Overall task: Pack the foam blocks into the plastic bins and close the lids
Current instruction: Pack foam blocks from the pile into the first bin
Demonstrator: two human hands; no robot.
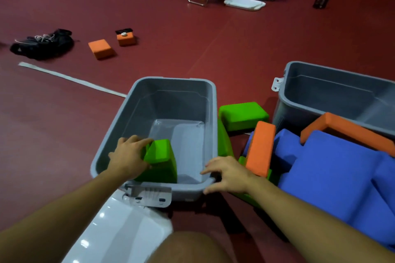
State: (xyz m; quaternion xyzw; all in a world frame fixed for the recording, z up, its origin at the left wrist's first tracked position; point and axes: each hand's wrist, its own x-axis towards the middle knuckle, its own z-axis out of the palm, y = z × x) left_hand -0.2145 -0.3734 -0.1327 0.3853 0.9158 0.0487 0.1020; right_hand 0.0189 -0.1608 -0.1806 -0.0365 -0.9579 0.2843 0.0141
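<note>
- Green foam block stands on end inside the near grey bin, in its near-left corner, against the near wall.
- Left hand grips this block from the left: fingers curled over its top-left edge, thumb against the near side.
- Right hand rests on the bin's near-right rim corner; fingers loosely spread, thumb below the rim edge, holding no block.
- Rest of the bin floor is bare grey plastic.
- White lid lies on the floor just beside the bin's near end, beneath the white latch.
- Right of the bin: a second green block, an orange block on edge, and a heap of blue blocks with another orange piece on top.
- Second grey bin stands behind the heap, open.
- Far left on the red floor: two orange blocks and a black bag.
</note>
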